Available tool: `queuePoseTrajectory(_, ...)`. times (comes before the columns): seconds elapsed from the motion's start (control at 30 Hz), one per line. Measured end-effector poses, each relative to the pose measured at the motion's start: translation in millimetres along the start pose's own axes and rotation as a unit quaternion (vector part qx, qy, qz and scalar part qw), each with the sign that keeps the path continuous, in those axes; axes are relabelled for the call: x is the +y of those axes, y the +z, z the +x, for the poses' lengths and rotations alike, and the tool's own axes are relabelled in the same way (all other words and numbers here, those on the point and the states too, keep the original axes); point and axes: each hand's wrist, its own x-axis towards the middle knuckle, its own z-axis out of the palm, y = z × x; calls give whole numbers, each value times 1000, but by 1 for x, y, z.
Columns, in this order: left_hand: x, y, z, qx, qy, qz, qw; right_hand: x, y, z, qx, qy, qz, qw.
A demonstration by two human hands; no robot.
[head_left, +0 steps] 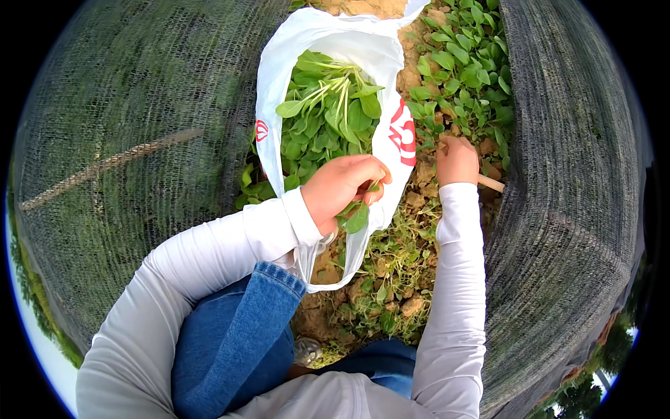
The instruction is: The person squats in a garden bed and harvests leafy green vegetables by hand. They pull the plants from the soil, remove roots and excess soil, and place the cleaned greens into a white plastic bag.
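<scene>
My left hand [347, 190] is closed over the near right edge of the bag, pinching a few green seedlings [357, 218] whose leaves hang below its fingers. A white plastic bag [273, 77] with red print lies open in front of me. Inside it is a heap of leafy green seedlings [328, 115], with a bunch of pale stems on top. My right hand [458, 162] is down at the soil by the growing plants, fingers curled and partly hidden. A pale wooden handle [490, 183] sticks out from its right side; the tool's other end cannot be seen.
Leafy green plants [464, 63] grow in the bed at the far right. Dark shade netting rises as a left wall [132, 91] and a right wall [565, 140]. A thin pole [115, 162] lies against the left netting. Pulled weeds and clods [391, 279] cover the near soil.
</scene>
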Motion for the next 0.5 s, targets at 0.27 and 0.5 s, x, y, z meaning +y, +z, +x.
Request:
queuePoseTrajectory(0.27,2,-14,-5,29,-21,-16,999,-2,31,22,-22,-38,-68,997)
queuePoseTrajectory(0.5,-1,-7,-1,18,-15,-17,1000,8,32,17,5,-38,-41,998)
